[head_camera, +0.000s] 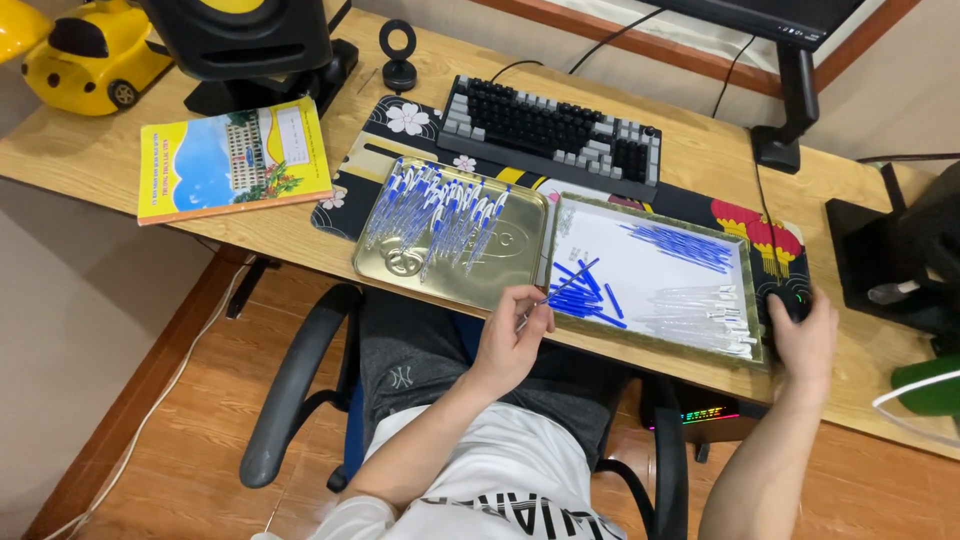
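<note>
Going by the head view, assembly looks partly done: finished pens (440, 215) fill the gold tray (520, 275) near the surface's front edge; blue refills (685, 245) and clear barrels (705, 320) remain in the right tray (650, 205). Left hand (512, 340) pinches one pen (560, 292). Right hand (805, 340) covers a mouse (790, 298), grip hidden.

— Warm wooden floor (190, 440), reddish boards, with a cable trailing along the pale wall (60, 300) at the left.

— The light wooden desk (300, 235) runs corner to corner. A black office chair (290, 390) sits tucked at its near edge; a monitor stand (790, 110) is by the far edge.
</note>
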